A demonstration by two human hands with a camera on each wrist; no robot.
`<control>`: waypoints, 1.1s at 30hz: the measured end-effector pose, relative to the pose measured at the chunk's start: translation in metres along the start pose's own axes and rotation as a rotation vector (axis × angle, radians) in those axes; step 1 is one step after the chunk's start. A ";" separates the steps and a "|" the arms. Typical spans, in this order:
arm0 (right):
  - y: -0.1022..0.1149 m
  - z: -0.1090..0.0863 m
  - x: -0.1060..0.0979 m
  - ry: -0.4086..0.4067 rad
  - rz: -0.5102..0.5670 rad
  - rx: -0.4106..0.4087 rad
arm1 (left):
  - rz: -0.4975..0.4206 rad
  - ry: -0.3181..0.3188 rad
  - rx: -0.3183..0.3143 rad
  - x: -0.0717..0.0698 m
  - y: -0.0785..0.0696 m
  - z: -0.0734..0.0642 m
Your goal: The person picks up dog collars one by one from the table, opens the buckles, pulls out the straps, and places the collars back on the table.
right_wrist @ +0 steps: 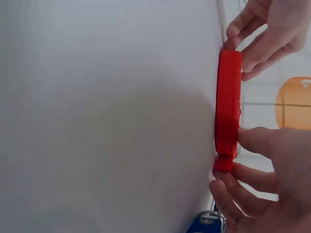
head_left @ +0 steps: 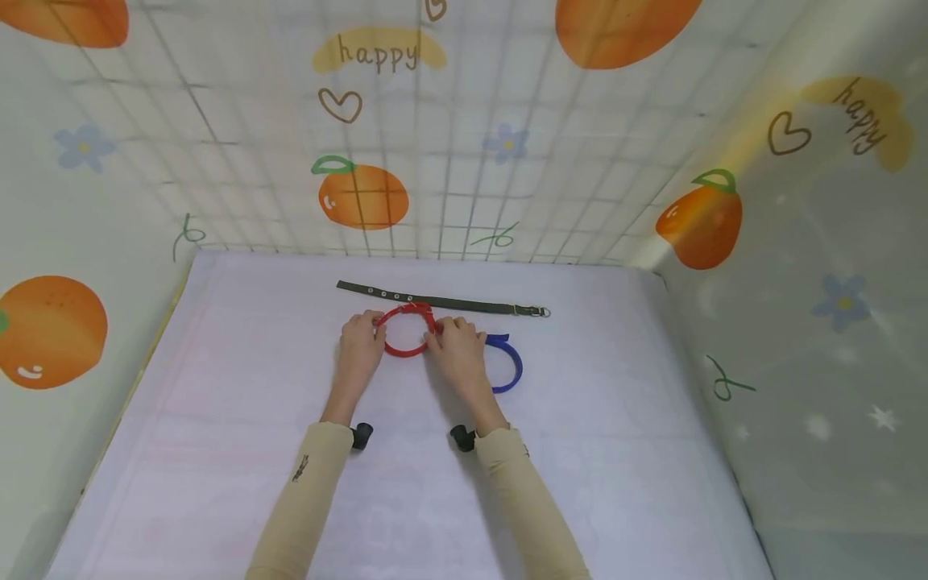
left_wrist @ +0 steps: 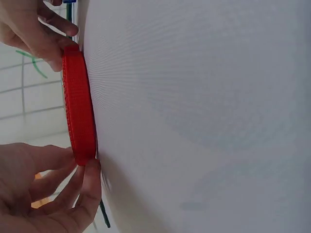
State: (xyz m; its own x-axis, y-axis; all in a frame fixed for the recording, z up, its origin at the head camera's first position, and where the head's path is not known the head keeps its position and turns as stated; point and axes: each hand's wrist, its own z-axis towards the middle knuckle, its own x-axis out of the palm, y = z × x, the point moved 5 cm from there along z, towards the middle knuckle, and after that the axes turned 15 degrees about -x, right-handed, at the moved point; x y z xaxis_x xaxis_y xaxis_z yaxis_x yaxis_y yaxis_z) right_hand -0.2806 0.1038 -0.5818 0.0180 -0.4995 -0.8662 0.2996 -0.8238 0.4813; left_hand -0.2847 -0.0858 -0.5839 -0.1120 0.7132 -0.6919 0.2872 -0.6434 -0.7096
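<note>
One red collar (left_wrist: 80,107), looped into a ring, is near the far side of a pale desk (head_left: 616,483); whether it touches the surface along its whole edge, I cannot tell. A person's left hand (head_left: 360,342) holds the ring's left side in a narrow grip, thumb on the upper edge and fingers below. The right hand (head_left: 460,350) has the opposite side in a narrow grip too, with a short red end (right_wrist: 223,164) showing by its fingers. Just beyond the ring, a dark green strap (head_left: 471,304) with metal eyelets lies stretched out, its buckle (head_left: 542,312) to the right. A blue collar (head_left: 519,366), also looped, lies just beside the right hand, which partly hides it. Beige sleeves (head_left: 304,499) cover both forearms.
</note>
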 end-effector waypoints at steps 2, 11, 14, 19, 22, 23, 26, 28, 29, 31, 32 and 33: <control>0.003 0.000 0.000 -0.007 0.008 -0.004 | -0.014 0.012 -0.018 0.001 0.000 0.000; 0.012 0.002 -0.002 -0.038 0.083 -0.008 | -0.032 0.065 -0.076 -0.004 0.000 -0.004; 0.014 0.000 -0.003 -0.058 0.122 -0.010 | -0.056 0.076 -0.084 -0.007 0.001 -0.008; 0.019 -0.008 -0.014 -0.157 0.240 -0.022 | -0.132 0.099 -0.116 -0.012 0.001 -0.017; 0.022 -0.014 -0.022 -0.211 0.305 -0.038 | -0.158 0.110 -0.131 -0.016 -0.001 -0.024; 0.023 -0.017 -0.024 -0.222 0.318 -0.042 | -0.162 0.112 -0.128 -0.017 -0.001 -0.027; 0.027 -0.023 -0.029 -0.250 0.334 -0.067 | -0.179 0.115 -0.110 -0.021 -0.002 -0.035; 0.029 -0.027 -0.033 -0.268 0.347 -0.084 | -0.191 0.111 -0.089 -0.024 -0.003 -0.041; 0.030 -0.029 -0.034 -0.276 0.357 -0.086 | -0.196 0.107 -0.080 -0.025 -0.003 -0.044; 0.033 -0.035 -0.037 -0.294 0.386 -0.090 | -0.207 0.106 -0.074 -0.028 -0.004 -0.050; 0.034 -0.038 -0.039 -0.300 0.401 -0.089 | -0.214 0.110 -0.077 -0.029 -0.004 -0.054; 0.035 -0.041 -0.040 -0.308 0.412 -0.090 | -0.223 0.114 -0.080 -0.030 -0.003 -0.057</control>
State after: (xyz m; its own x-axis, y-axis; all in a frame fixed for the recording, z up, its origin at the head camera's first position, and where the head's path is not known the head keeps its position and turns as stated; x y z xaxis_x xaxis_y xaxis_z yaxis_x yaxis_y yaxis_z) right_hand -0.2317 0.1057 -0.5356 -0.1253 -0.8443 -0.5210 0.4074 -0.5227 0.7489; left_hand -0.2279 -0.0894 -0.5528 -0.0745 0.8644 -0.4972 0.3425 -0.4461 -0.8269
